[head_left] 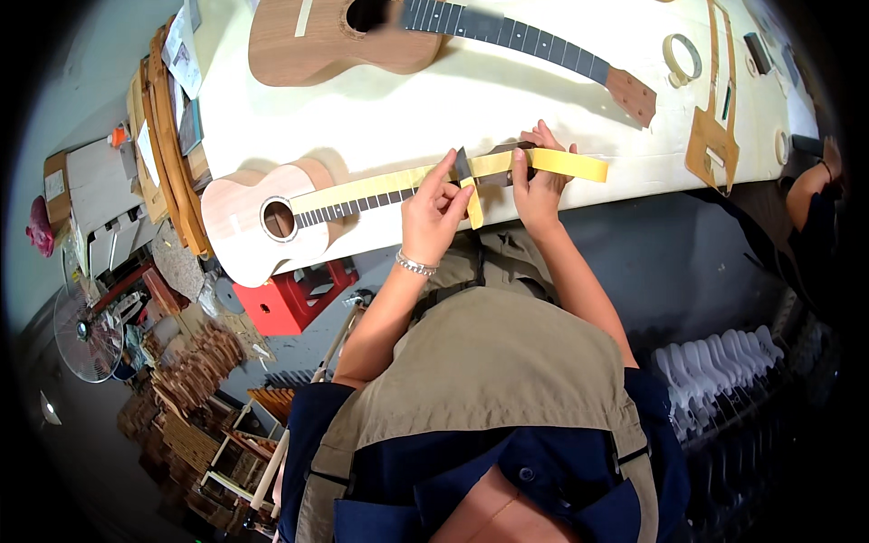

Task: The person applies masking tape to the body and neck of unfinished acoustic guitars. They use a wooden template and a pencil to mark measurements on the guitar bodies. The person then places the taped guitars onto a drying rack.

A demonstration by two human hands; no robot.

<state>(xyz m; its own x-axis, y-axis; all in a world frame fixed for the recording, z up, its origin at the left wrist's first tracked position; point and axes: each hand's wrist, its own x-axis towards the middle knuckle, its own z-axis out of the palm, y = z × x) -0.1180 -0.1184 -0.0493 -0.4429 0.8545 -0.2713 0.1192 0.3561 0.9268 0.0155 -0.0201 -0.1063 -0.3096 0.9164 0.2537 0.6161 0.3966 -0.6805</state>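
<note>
1. our left hand: fingers bent, thumb against a short yellow strip by the neck; we can't tell if it's pinched.
2. our right hand: part open, fingers spread near the headstock end, at yellow tape jutting right; grip, we can't tell.
3. pale ukulele: near table edge, body left, neck toward our hands, yellow band along its fretboard.
4. containers: we see a rack, lower right, holding a row of white curved pieces.
5. second ukulele: far side of the table.
</note>
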